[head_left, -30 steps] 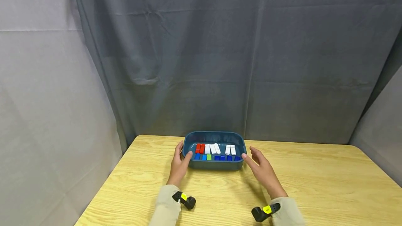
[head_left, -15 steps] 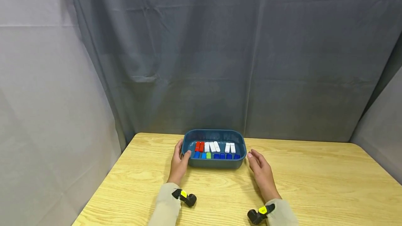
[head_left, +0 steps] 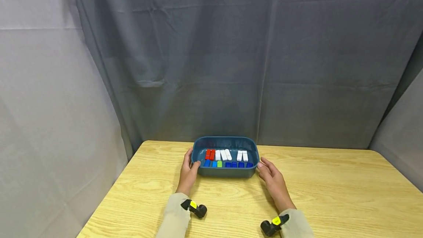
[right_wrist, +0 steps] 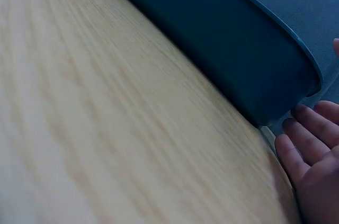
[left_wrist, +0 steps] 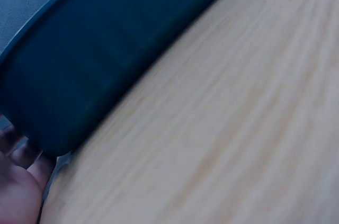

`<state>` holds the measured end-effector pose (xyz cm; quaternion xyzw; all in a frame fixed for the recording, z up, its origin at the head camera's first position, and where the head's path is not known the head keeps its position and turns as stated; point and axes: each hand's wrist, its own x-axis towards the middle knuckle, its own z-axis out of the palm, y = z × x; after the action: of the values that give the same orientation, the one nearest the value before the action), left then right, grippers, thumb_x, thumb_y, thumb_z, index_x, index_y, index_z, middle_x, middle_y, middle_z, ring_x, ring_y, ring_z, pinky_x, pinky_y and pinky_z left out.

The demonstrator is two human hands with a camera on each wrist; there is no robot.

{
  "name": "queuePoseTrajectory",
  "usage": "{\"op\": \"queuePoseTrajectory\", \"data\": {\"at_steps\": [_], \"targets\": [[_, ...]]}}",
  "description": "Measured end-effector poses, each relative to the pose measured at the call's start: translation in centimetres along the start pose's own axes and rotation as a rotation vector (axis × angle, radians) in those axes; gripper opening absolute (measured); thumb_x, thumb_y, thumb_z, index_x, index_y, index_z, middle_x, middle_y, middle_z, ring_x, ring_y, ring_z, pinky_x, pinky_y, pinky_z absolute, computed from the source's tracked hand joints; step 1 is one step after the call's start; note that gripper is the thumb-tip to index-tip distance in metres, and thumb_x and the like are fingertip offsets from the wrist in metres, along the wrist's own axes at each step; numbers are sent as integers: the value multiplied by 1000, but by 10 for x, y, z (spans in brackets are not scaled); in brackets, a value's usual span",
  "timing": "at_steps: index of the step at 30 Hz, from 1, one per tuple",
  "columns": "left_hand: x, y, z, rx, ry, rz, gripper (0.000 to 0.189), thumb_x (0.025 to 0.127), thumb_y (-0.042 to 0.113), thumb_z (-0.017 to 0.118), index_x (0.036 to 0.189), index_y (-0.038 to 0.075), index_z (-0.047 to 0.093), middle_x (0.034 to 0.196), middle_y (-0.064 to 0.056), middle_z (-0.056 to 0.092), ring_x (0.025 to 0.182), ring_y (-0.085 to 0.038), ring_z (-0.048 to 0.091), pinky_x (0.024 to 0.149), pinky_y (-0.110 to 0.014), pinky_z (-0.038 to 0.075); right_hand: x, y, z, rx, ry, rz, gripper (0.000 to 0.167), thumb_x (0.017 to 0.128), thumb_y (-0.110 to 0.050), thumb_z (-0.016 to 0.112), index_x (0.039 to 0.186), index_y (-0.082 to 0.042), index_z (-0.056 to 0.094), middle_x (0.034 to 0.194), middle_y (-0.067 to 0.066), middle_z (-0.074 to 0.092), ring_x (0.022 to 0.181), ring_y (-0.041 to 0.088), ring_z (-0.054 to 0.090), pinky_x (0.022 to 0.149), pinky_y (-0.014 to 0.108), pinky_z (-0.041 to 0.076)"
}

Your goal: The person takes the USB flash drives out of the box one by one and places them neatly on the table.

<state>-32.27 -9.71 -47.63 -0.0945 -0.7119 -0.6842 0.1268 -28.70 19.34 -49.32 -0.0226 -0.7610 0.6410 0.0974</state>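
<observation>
A dark teal plastic bin with rounded corners stands near the far table edge. Inside it lie small flat rectangular pieces: red pieces and white pieces at the back, then blue pieces and a green piece along the front wall. My left hand grips the bin's left end, thumb over the rim and fingers along the outer wall. At the other end, my right hand is spread beside the front right corner, thumb tip right at the rim. In the right wrist view its fingers are extended beside the bin's end.
The wooden table extends to both sides and toward me. Behind it hangs a grey curtain, with pale cloth on the left. Each sleeve carries a black wrist camera, the left camera and the right camera.
My right hand shifted left with its thumb drawn off the rim, then the thumb came back close to the rim. The left hand and the bin stay in place; the head view tilted slightly.
</observation>
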Motion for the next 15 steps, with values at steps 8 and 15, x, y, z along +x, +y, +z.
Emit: {"op": "queuePoseTrajectory", "data": {"at_steps": [8,15], "targets": [[-2,2,-2,-12,16,-28,61,89,-1,52,147,2,33,145,-27,38,129,-44,40,105,-49,32,0,1,1,13,1,29,60,95,-49,50,141,-10,48,142,12,50,124,26,53,96,36,45],[-3,6,-4,20,47,-69,58,92,5,52,147,4,36,142,-25,42,124,-43,43,102,-48,35,0,2,0,73,25,35,58,95,-48,52,135,-7,54,130,15,59,115,26,60,91,32,48]]}}
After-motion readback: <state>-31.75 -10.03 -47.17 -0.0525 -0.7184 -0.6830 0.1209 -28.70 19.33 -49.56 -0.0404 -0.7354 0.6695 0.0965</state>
